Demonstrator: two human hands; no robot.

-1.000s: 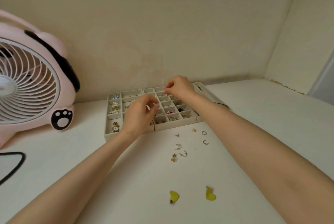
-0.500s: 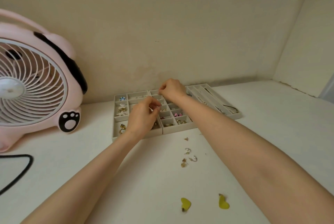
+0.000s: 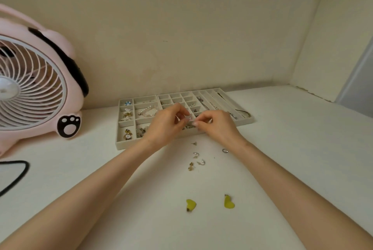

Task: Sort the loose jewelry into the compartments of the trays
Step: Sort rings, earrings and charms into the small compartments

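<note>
While left hand (image 3: 165, 126) and right hand (image 3: 218, 126) are pinching a tiny pale pink piece (image 3: 189, 117) over the beige trays (image 3: 129, 145), loose jewelry (image 3: 196, 159) is lying on the white worktop (image 3: 282, 159), pink fan (image 3: 36, 92) sitting by the cream wall (image 3: 181, 28).

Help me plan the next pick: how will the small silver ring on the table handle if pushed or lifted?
The ring looks like a thin metal hoop, so probably stiff and very light. Lying flat on the smooth white table, it would likely slide when pushed and need a fingertip pinch.
</note>
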